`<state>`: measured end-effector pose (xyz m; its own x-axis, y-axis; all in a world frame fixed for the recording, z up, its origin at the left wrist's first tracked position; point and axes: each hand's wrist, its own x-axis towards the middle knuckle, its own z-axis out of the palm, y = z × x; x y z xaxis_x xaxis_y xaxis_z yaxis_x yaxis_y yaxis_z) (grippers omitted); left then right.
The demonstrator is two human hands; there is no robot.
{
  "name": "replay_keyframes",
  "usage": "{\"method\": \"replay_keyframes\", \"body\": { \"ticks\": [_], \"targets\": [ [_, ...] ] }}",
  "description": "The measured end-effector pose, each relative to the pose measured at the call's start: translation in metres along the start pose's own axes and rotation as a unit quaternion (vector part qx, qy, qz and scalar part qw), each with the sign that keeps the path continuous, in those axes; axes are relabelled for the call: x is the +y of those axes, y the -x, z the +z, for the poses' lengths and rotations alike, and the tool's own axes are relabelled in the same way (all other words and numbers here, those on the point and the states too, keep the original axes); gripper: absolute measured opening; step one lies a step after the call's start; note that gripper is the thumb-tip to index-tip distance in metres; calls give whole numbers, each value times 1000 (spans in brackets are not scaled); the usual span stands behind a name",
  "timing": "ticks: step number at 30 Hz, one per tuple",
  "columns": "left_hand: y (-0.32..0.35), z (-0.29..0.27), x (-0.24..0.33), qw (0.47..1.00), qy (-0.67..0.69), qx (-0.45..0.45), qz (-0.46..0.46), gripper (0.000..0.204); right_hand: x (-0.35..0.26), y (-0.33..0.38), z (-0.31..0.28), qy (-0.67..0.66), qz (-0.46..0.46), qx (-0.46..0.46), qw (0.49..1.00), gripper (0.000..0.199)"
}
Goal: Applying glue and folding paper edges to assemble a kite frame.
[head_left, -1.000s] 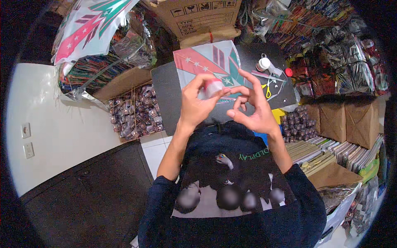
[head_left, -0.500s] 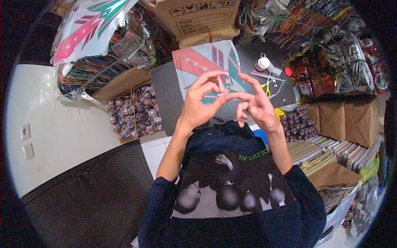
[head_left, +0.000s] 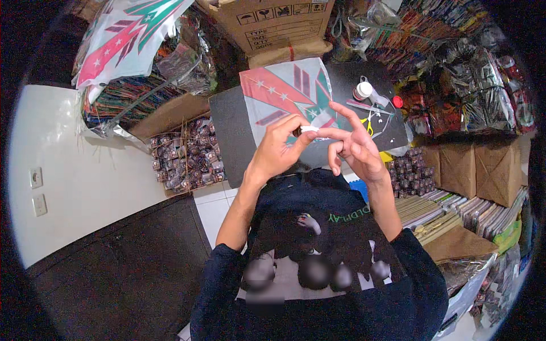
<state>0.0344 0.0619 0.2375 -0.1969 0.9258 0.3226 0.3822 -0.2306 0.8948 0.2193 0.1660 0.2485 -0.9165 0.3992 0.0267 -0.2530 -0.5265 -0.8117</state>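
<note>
My left hand (head_left: 278,149) and my right hand (head_left: 354,146) meet above a dark board (head_left: 228,132). Between their fingertips they pinch a small white strip (head_left: 310,129), held by the left thumb and forefinger and the right forefinger and thumb. The other right fingers are spread upward. Under the hands lies a kite sheet (head_left: 287,94) printed in red, green and grey with small stars, flat on the board.
On the board's right end stand a white glue bottle (head_left: 362,90), a red cap (head_left: 397,102) and yellow-handled scissors (head_left: 368,123). Cardboard boxes (head_left: 273,23) sit behind, another kite (head_left: 128,37) at top left, trays of small spools (head_left: 185,153) left, and stacked packets (head_left: 455,207) right.
Both hands have moved slightly right and lower over the kite sheet. The small white piece that the left hand held up is now pinched between the fingertips of both hands.
</note>
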Motion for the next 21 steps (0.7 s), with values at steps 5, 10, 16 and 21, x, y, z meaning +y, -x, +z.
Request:
{"method": "replay_keyframes", "body": {
  "ticks": [5, 10, 16, 21],
  "targets": [
    [1, 0, -4, 999, -5, -31, 8, 27, -1, -1, 1, 18, 5, -15, 1000, 90],
    [1, 0, -2, 995, -53, -82, 32, 26, -10, 2, -9, 42, 47, -39, 997, 90],
    [4, -8, 7, 979, -132, -122, 95, 21, -34, 4, -15, 65, 151, -92, 982, 73],
    [8, -6, 3, 958, -229, -99, 139, 21, -43, 0, -12, 86, 202, -81, 972, 68]
  ]
}}
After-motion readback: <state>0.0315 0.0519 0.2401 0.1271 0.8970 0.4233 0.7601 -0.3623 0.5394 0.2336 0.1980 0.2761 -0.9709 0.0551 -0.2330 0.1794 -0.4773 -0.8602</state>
